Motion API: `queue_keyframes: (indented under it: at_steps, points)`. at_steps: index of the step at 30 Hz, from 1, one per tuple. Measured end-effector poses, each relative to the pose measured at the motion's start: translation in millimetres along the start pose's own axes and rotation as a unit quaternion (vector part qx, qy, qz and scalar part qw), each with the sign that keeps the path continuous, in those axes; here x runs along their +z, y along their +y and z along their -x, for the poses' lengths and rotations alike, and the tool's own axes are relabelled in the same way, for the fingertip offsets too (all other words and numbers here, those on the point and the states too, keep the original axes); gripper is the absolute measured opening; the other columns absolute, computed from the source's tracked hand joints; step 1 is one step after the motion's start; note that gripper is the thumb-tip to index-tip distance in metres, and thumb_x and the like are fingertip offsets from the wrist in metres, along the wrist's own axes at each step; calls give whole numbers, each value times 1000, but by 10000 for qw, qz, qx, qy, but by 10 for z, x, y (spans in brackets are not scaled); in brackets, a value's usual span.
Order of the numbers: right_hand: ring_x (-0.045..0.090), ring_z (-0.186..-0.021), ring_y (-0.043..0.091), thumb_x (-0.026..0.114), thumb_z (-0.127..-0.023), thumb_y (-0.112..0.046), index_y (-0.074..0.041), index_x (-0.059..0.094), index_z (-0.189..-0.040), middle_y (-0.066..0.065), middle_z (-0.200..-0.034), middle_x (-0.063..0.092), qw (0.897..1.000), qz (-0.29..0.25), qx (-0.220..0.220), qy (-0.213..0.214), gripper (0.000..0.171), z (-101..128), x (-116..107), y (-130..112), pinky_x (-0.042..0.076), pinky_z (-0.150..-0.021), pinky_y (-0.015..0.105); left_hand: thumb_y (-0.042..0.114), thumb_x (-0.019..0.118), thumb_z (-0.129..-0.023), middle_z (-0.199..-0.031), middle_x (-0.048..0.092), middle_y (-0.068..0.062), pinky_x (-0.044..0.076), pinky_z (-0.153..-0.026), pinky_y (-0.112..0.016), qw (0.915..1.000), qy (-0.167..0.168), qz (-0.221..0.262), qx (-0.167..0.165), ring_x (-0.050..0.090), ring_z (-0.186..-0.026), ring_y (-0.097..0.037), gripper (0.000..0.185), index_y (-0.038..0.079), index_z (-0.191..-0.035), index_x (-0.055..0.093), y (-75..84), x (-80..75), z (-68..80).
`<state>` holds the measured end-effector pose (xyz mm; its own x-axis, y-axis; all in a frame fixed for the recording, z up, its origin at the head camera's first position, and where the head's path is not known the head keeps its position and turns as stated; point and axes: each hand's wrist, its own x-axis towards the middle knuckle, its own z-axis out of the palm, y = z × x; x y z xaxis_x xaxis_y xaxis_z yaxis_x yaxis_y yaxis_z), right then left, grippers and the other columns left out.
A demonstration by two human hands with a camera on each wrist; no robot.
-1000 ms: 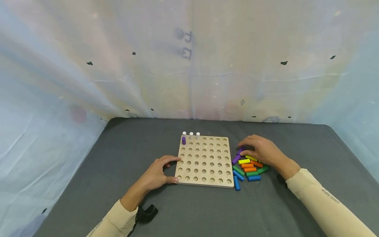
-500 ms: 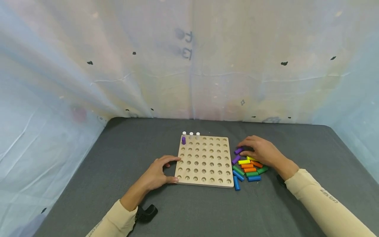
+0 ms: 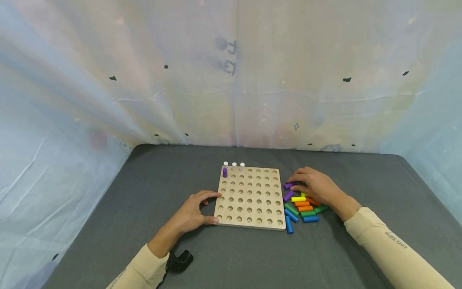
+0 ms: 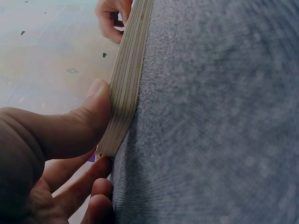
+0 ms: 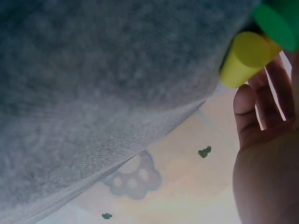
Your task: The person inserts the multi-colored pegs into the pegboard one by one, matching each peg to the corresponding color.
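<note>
In the head view, a square wooden pegboard (image 3: 254,196) with rows of round holes lies flat on the table. My left hand (image 3: 193,212) touches its left side, thumb by the near corner and index finger farther up the edge. The left wrist view shows the thumb along the layered board edge (image 4: 124,88). Right of the board, my right hand (image 3: 315,185) pinches a purple peg (image 3: 289,186) between thumb and fingers, low over the pile. Another purple peg (image 3: 288,196) lies just below. One purple peg (image 3: 225,172) stands in the board's leftmost column.
Three white pegs (image 3: 234,165) stand along the board's far row. Yellow (image 3: 298,199), orange (image 3: 301,204), green (image 3: 308,214) and blue pegs (image 3: 310,219) lie loosely beside the board's right edge. A patterned curtain (image 3: 252,80) rises behind the dark grey table (image 3: 173,168).
My right hand has shifted slightly left toward the board, and the purple peg at its fingertips has moved left with it. The left hand stays at the board's edge.
</note>
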<state>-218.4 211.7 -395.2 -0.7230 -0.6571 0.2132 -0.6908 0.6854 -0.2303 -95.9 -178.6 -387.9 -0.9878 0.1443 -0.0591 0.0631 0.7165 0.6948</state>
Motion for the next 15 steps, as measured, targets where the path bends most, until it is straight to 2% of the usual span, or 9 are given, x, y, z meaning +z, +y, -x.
queue_keyframes:
  at_steps: [3, 7, 10, 15]
  points:
    - [57, -95, 15, 75, -90, -25, -22, 74, -107, -3, -108, 64, 9992, -56, 68, 383, 18, 5, -11, -31, 52, -82, 41, 19, 90, -71, -137, 59, 3, 43, -90, -43, 10000, -11, 14, -12, 53, -108, -18, 66, 28, -132, 64, -7, -5, 9]
    - [49, -81, 11, 76, -89, -27, -22, 74, -106, -3, -99, 56, 9956, 5, 291, 894, 18, 26, -22, -27, 45, -69, 30, 19, 90, -71, -136, 60, 3, 43, -90, -43, 10000, -2, 26, -36, 53, -108, -17, 66, 29, -131, 64, -8, 8, 1]
    - [43, -74, 8, 74, -90, -29, -22, 73, -108, -4, -95, 52, 9946, 18, 441, 934, 19, 34, -17, -12, 36, -63, 26, 19, 91, -71, -135, 60, 4, 43, -90, -43, 10000, 21, 29, -54, 53, -107, -17, 67, 30, -131, 64, -10, 13, -2]
    - [48, -77, 10, 73, -91, -30, -21, 71, -108, -5, -99, 56, 9952, -14, 517, 826, 19, 28, -13, -2, 43, -68, 29, 18, 90, -71, -135, 60, 4, 43, -91, -44, 10000, 39, 37, -35, 53, -108, -17, 66, 29, -131, 64, -17, 13, 2]
